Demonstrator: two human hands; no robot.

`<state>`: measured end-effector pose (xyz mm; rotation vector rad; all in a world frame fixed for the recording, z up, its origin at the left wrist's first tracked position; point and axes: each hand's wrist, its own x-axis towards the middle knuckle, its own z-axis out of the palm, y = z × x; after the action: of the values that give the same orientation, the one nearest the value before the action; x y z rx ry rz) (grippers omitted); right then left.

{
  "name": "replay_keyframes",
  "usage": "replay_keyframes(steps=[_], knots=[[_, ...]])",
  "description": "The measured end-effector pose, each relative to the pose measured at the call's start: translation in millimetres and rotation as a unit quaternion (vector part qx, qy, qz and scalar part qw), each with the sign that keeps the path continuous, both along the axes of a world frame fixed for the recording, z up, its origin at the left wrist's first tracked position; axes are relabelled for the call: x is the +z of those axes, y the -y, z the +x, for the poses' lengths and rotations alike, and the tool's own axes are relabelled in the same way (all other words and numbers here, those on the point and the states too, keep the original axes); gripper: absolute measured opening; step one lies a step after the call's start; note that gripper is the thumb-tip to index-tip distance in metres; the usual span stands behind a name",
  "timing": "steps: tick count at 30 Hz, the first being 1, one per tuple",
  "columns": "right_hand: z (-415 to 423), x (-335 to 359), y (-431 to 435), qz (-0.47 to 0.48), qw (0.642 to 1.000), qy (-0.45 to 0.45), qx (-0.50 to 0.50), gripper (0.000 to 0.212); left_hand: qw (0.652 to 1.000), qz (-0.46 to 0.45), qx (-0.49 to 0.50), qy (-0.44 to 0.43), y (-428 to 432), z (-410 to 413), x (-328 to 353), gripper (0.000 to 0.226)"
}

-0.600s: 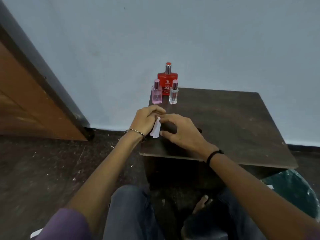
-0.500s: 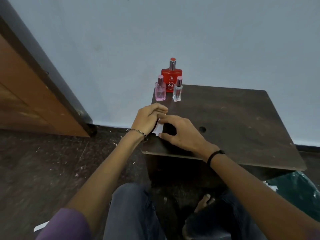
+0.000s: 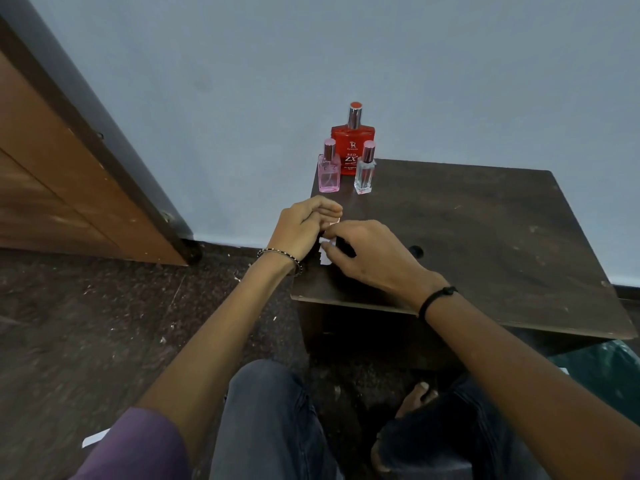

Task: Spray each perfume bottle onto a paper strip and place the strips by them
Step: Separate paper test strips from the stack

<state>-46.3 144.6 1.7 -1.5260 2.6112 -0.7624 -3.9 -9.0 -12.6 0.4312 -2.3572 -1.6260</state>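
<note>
Your right hand and left hand meet, both pinching the small white paper strips over the dark wooden table. Beyond them, at its far-left corner, stand the pink glass bottle, clear glass bottle and red square bottle.

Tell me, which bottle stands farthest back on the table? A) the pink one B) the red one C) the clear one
B: the red bottle stands behind the pink bottle and the clear bottle, nearest the wall.
</note>
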Motion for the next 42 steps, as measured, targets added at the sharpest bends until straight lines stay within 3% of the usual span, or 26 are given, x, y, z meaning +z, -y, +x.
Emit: replay_keyframes(steps=[6, 14, 20, 26, 30, 33, 36, 42], knots=[[-6.5, 1.0, -1.6, -0.037, 0.998, 0.042, -0.025, 0.019, 1.000, 0.001, 0.001, 0.014, 1.1, -1.5, 1.5, 0.047], [-3.2, -1.6, -1.9, -0.035, 0.998, 0.034, -0.037, 0.010, 0.999, 0.030, 0.000, 0.029, 0.8, -2.2, 3.4, 0.045], [-1.9, 0.5, -1.1, 0.017, 0.999, 0.025, -0.022, 0.035, 0.999, 0.029, 0.001, 0.036, 0.3, -1.3, 5.5, 0.043], [-6.7, 5.4, 1.7, 0.062, 0.998, -0.024, 0.003, 0.040, 0.996, 0.072, 0.006, 0.043, 2.3, -1.3, 5.4, 0.047], [-6.1, 2.4, 4.4, 0.037, 0.998, -0.050, -0.003, 0.022, 0.995, 0.090, 0.008, 0.047, 2.9, -2.6, 5.1, 0.047], [-6.9, -3.1, 6.3, -0.024, 0.999, -0.013, -0.047, 0.012, 0.993, 0.109, 0.012, 0.043, 3.0, -1.5, 3.3, 0.048], [-7.4, -6.2, 3.9, -0.083, 0.991, 0.064, -0.085, 0.016, 0.989, 0.146, 0.022, 0.028, 1.8, 1.6, -2.3, 0.049], [-8.1, -7.6, -0.4, -0.081, 0.985, 0.127, -0.078, 0.011, 0.999, 0.015, 0.039, 0.001, -6.3, 6.8, -10.6, 0.024]])
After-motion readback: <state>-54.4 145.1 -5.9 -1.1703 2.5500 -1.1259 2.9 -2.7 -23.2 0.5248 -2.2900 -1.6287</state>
